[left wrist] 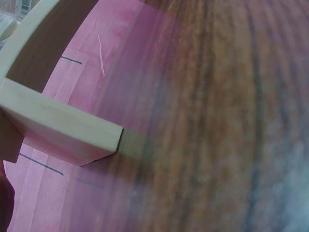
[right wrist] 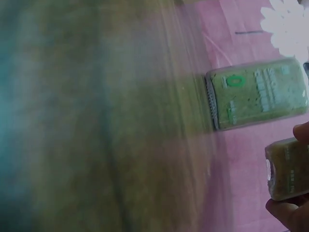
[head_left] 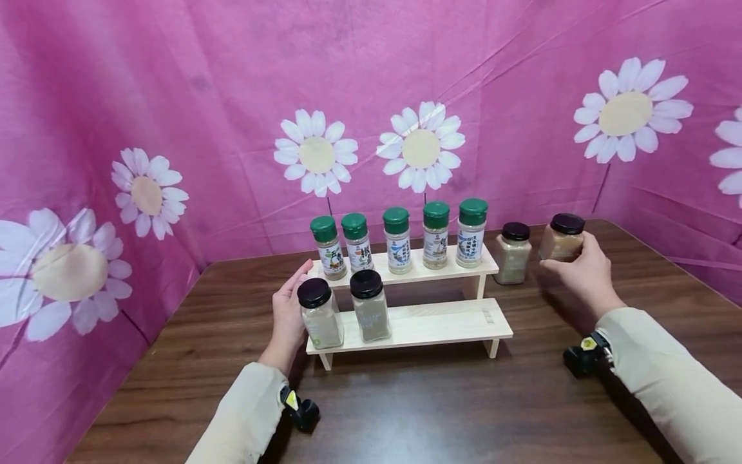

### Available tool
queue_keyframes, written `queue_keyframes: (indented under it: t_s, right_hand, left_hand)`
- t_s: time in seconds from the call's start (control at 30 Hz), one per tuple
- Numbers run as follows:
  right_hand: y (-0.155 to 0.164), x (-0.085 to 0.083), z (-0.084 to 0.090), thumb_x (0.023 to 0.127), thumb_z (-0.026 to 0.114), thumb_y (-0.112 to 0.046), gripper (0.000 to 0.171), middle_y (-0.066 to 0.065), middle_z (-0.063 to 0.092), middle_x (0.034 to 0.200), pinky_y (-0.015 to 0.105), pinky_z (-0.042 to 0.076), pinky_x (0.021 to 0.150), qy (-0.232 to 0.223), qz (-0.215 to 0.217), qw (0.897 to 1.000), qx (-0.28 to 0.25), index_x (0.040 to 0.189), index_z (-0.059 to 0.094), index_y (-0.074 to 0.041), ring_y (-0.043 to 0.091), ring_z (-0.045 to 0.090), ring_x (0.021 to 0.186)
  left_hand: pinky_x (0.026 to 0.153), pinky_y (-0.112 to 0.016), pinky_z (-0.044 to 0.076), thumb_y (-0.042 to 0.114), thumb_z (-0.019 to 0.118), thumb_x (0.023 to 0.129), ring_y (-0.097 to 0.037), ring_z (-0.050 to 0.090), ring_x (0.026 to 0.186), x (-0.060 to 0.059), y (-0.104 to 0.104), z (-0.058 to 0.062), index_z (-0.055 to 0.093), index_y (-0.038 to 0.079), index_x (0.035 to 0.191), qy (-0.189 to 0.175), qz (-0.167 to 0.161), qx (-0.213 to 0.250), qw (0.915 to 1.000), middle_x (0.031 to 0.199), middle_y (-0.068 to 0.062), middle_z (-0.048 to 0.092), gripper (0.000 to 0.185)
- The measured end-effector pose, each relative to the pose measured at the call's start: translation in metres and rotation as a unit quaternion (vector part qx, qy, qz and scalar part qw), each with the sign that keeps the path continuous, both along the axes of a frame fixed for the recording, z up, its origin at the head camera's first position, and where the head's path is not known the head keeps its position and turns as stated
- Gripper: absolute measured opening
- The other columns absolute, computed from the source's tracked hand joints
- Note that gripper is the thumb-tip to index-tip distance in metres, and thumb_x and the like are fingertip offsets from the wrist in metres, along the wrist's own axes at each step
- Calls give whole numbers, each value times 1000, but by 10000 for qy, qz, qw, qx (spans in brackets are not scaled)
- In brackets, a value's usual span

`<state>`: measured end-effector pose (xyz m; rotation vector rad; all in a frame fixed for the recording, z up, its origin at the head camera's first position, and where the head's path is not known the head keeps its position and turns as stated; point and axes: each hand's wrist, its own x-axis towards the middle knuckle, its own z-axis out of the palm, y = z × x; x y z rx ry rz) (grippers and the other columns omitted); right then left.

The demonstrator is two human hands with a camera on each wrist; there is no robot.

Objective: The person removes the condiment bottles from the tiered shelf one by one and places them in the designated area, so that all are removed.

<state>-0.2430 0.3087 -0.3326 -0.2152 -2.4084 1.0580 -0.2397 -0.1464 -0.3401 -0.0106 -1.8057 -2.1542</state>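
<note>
Nearest me, my left hand [head_left: 288,316] rests flat against the end of the 2-tier wooden rack [head_left: 440,325], seemingly steadying it beside 2 black-lidded jars. Farther, right of centre in the frame, my right hand [head_left: 585,269] pinches a black-lidded spice jar [head_left: 562,237], lifted off the table [head_left: 406,412].

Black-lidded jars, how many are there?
4. Two stand on the rack's lower shelf: one by the left hand, one beside it. One stands on the table right of the rack. The right hand holds one.
</note>
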Motion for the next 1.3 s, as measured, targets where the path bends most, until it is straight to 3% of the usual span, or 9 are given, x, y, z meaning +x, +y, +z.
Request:
queue_keyframes:
  t_s: [0.1, 0.37, 0.63, 0.87, 1.1, 1.3]
  right_hand:
    - [1, -6, -3, 77, 68, -14, 71, 31, 48, 120, 50, 36, 89, -99, 86, 9998, -127, 133, 32, 8, 42, 44, 108]
    - [1, -16, -8, 76, 69, -9, 71, 34, 46, 120, 54, 36, 91, -292, 378, 9987, -175, 132, 30, 10, 44, 44, 108]
    - [-2, -21, -17, 72, 70, -6, 77, 32, 46, 121, 42, 38, 86, -492, 472, 9968, -412, 134, 29, 8, 41, 45, 107]
    - [-3, -24, -20, 73, 69, -1, 79, 33, 43, 125, 47, 36, 91, -571, 552, 9950, -599, 137, 24, 8, 41, 42, 110]
    - [-3, -26, -22, 73, 69, 1, 80, 31, 41, 126, 20, 37, 73, -651, 562, 9930, -812, 137, 22, 8, 37, 43, 107]
    - [-1, -27, -23, 72, 69, 1, 78, 30, 42, 123, 15, 37, 69, -613, 560, 9935, -778, 135, 24, 10, 31, 43, 101]
  left_hand:
    - [87, -15, 45, 6, 41, 96, -8, 47, 115, -2, -1, 0, 52, -1, 129, 11, -19, -34, 10000, 135, -11, 51, 36]
    - [86, -13, 44, 7, 42, 96, -6, 47, 112, -6, -1, -1, 51, -4, 129, 113, -69, -24, 9999, 135, -14, 49, 36]
    - [86, -14, 45, 7, 42, 96, -6, 47, 114, -2, -1, 0, 52, -3, 128, 76, -1, 24, 10000, 134, -13, 50, 35]
    - [84, -13, 46, 7, 41, 96, -3, 50, 107, -1, 0, -1, 51, -4, 128, 20, -16, 100, 9999, 135, -14, 49, 35]
    - [84, -13, 46, 8, 42, 96, -2, 50, 106, -2, -1, -1, 51, -4, 129, 37, -6, 85, 10000, 135, -14, 49, 36]
    - [84, -13, 45, 8, 42, 96, -3, 49, 108, 0, 0, -1, 51, -4, 129, 58, -18, 76, 10000, 136, -14, 49, 36]
